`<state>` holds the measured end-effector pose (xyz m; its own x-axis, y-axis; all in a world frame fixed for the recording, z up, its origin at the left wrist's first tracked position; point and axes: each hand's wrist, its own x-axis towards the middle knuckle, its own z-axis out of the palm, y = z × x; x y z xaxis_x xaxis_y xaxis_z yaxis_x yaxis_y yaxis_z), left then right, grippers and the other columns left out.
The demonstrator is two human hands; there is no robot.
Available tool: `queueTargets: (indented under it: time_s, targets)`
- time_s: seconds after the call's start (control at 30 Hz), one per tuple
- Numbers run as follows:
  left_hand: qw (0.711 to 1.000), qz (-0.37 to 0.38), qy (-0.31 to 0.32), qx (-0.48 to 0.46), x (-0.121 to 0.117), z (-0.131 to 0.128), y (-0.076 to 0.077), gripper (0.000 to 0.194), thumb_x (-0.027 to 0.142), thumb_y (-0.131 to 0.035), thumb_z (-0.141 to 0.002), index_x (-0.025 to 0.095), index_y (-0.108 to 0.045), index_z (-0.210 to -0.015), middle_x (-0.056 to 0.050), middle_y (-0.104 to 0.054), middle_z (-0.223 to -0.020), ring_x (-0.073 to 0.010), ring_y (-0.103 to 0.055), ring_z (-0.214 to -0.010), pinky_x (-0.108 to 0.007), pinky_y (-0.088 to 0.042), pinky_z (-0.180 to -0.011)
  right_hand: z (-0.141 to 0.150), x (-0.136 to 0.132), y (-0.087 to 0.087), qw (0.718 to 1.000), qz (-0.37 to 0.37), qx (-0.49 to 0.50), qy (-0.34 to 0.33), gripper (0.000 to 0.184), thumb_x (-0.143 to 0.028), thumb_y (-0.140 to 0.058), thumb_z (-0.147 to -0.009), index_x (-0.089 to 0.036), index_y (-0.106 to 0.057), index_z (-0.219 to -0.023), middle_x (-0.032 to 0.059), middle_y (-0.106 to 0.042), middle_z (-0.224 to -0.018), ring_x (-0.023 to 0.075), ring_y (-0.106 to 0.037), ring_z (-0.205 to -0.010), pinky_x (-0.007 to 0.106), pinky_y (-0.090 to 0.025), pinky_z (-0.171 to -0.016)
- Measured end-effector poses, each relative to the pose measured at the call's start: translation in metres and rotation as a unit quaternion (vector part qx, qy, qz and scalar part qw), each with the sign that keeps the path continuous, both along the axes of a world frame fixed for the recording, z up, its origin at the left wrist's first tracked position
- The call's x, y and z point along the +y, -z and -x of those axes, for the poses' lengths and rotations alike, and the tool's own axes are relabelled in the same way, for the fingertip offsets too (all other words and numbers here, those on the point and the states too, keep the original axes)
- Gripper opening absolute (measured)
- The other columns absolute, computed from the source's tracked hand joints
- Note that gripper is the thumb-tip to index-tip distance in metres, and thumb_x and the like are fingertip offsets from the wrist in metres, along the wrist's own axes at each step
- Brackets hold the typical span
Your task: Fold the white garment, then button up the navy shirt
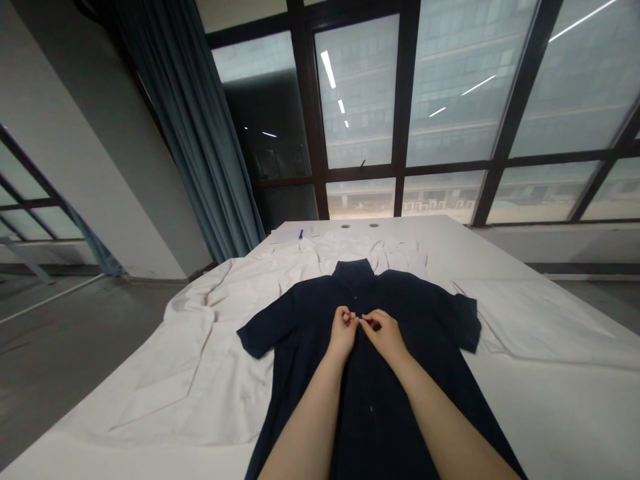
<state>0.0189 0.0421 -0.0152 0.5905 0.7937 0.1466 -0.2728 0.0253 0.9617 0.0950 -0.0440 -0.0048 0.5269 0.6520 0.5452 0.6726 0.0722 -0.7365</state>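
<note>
Together, the left grip (343,332) and right grip (384,333) pinch a small pale button (359,321) on a flat dark navy short-sleeved shirt (300,340), collar (354,272) just beyond them.

- Navy short-sleeved shirt (367,393) lies flat, front up, its stand collar (354,272) at the far end
- Sleeves (261,331) spread to either side just below the collar
- Left hand (343,332) and right hand (384,333) meet on the placket (356,380) below the collar, fingertips (364,321) pinching a small pale button (359,321)
</note>
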Motion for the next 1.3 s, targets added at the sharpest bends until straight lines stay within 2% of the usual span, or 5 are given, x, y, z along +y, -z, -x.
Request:
queueTargets:
  time_s: [0.27, 0.53, 0.97, 1.13, 1.3]
  targets:
    - [0.998, -0.062, 0.006, 0.026, -0.008, -0.001, -0.006, 0.023, 0.007, -0.048, -0.060, 0.020, -0.030, -0.065, 0.009, -0.038, -0.058, -0.0047, -0.041, -0.053, -0.016, -0.033, -0.054, -0.006, 0.006, 0.013, 0.971, 0.041, 0.231, -0.034, 0.017, -0.031, -0.050, -0.068, -0.016, -0.056, -0.068, 0.0019, -0.057, -0.063, 0.0153, -0.056, -0.061, 0.025, -0.049, -0.046]
    - [0.994, -0.061, -0.054, 0.079, -0.007, 0.002, -0.004, 0.029, 0.014, -0.056, -0.059, 0.020, -0.038, -0.081, 0.008, -0.048, -0.055, -0.0065, -0.046, -0.049, -0.019, -0.035, -0.053, 0.006, 0.003, 0.001, 0.997, 0.023, -0.027, 0.066, 0.016, -0.018, -0.041, -0.073, -0.018, -0.055, -0.065, 0.0036, -0.055, -0.065, 0.0149, -0.051, -0.062, 0.027, -0.042, -0.061]
    - [1.000, 0.024, -0.007, 0.012, -0.003, 0.001, -0.006, 0.033, 0.018, -0.056, -0.057, 0.021, -0.024, -0.066, 0.011, -0.041, -0.054, -0.0036, -0.042, -0.048, -0.015, -0.030, -0.050, -0.004, -0.001, -0.003, 0.999, 0.005, -0.021, -0.040, 0.018, -0.014, -0.049, -0.071, -0.021, -0.064, -0.077, 0.0027, -0.063, -0.076, 0.0143, -0.057, -0.072, 0.028, -0.046, -0.070]
    - [0.999, 0.044, 0.013, -0.008, -0.002, 0.004, -0.006, 0.036, 0.022, -0.059, -0.058, 0.021, -0.024, -0.067, 0.009, -0.048, -0.058, -0.0052, -0.048, -0.053, -0.017, -0.034, -0.056, -0.001, 0.002, 0.004, 0.996, -0.004, 0.086, -0.033, 0.015, -0.021, -0.051, -0.070, -0.019, -0.064, -0.077, 0.0043, -0.064, -0.078, 0.0164, -0.059, -0.071, 0.029, -0.051, -0.063]
    - [1.000, -0.012, 0.025, 0.009, 0.001, 0.003, -0.001, 0.029, 0.020, -0.060, -0.059, 0.020, -0.032, -0.067, 0.008, -0.050, -0.058, -0.0053, -0.048, -0.053, -0.017, -0.035, -0.056, -0.004, 0.007, 0.014, 0.974, -0.005, 0.226, -0.019, 0.016, -0.025, -0.056, -0.064, -0.015, -0.063, -0.074, 0.0068, -0.065, -0.073, 0.0182, -0.061, -0.065, 0.031, -0.052, -0.061]
